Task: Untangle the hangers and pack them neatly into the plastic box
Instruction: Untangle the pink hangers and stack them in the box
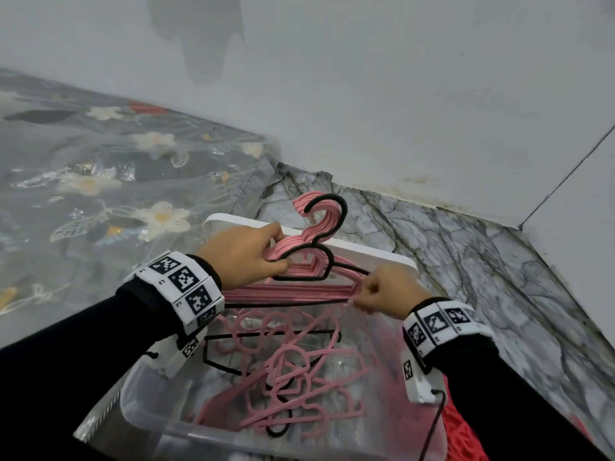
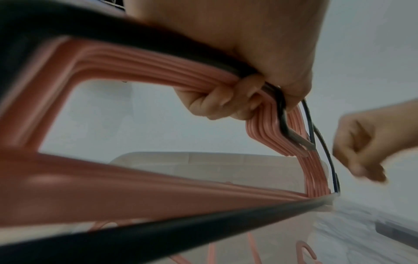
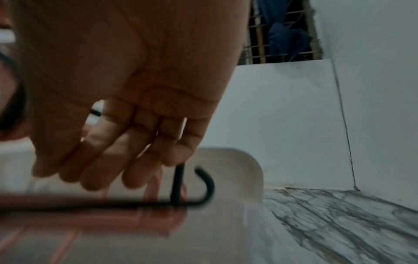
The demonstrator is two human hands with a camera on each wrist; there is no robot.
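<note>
We see the fingers (image 2: 217, 100) of the left hand (image 1: 244, 257) curled round the neck of the stack of hangers (image 1: 299, 287) — several pink ones with a black one on the near face — just under the bunched hooks. The right hand (image 1: 386, 291) pinches the stack's right shoulder end between thumb and fingertips; in the right wrist view its fingers (image 3: 135, 148) lie close together against the black wire, though blur hides the exact contact. The stack is held upright and aligned: its long axis runs left to right between the two hands, and the hooks (image 1: 324, 214) point up and away from the person, their open ends toward the left. It hangs above the far end of the clear plastic box (image 1: 156, 424), whose white lid (image 1: 372, 252) stands behind the stack. Beneath the stack, inside the box, we find a loose tangle of hangers (image 1: 286, 371), pink with a few black, lying crosswise at mixed angles — directly under the held stack. The box rests on a marbled grey floor (image 1: 466, 261) near a wall corner; to its left lies a flowered cover under clear plastic (image 1: 100, 181), and at the lower right a red netted item (image 1: 462, 434).
</note>
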